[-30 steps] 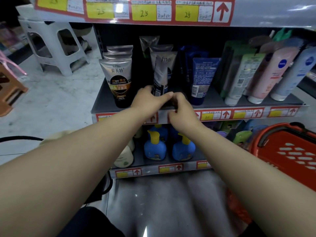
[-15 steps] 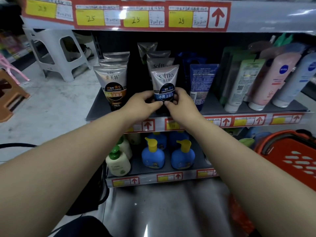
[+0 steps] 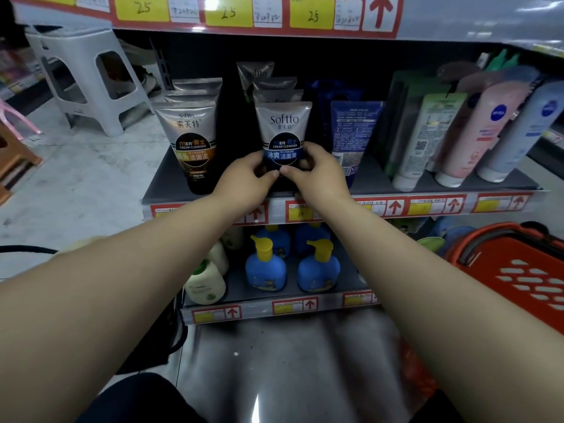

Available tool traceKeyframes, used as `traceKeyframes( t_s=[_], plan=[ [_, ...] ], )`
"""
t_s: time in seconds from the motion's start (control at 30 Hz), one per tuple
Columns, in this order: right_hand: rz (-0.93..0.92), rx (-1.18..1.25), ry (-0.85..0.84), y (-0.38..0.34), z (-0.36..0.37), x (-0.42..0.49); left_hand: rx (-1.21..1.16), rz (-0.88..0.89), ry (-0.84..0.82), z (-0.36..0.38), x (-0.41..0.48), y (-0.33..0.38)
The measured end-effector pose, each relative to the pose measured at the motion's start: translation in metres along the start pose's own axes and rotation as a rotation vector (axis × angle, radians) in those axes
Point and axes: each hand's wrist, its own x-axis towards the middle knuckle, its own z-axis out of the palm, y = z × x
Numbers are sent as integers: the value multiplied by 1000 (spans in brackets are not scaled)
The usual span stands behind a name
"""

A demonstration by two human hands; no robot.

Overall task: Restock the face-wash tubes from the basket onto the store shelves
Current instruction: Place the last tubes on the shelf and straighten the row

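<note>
Right now the head camera, the only view, shows both hands meeting at the foot of a blue-label face-wash tube. It stands upright, cap down, at the front of the middle shelf. The left hand curls its fingers round the tube's lower left side and the right hand grips the lower right, the thumbs nearly touching across the front. The label faces the aisle, and a row of silver tubes lines up behind it. To its left, across a gap, an orange-label tube fronts its own row; a dark blue tube stands just to its right.

The red basket sits low at the right edge, well apart from the hands. Only its rim and slotted side show, so what is left inside cannot be told. By the look of things this tube is all but placed and wants only letting go; how much restocking remains depends on that hidden basket.
</note>
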Motion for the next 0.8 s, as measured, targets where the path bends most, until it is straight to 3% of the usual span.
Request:
traceKeyframes(
  t_s=[0.2, 0.33, 0.4, 0.53, 0.67, 0.8],
  plan=[
    [25, -47, -2, -1, 0, -2, 174, -23, 20, 0, -3, 2],
    [75, 15, 56, -2, -4, -11, 293, -49, 260, -2, -18, 12],
    [56, 18, 135, -2, -9, -18, 299, 36, 299, -2, -26, 18],
    [38, -17, 275, -3, -27, -22, 275, 212, 177, 7, -29, 33],
    [83, 4, 473, -1, -49, -14, 203, 236, 64, 29, -24, 53],
    [181, 26, 402, 9, -56, -6, 139, 159, -38, 51, -16, 64]
  ],
)
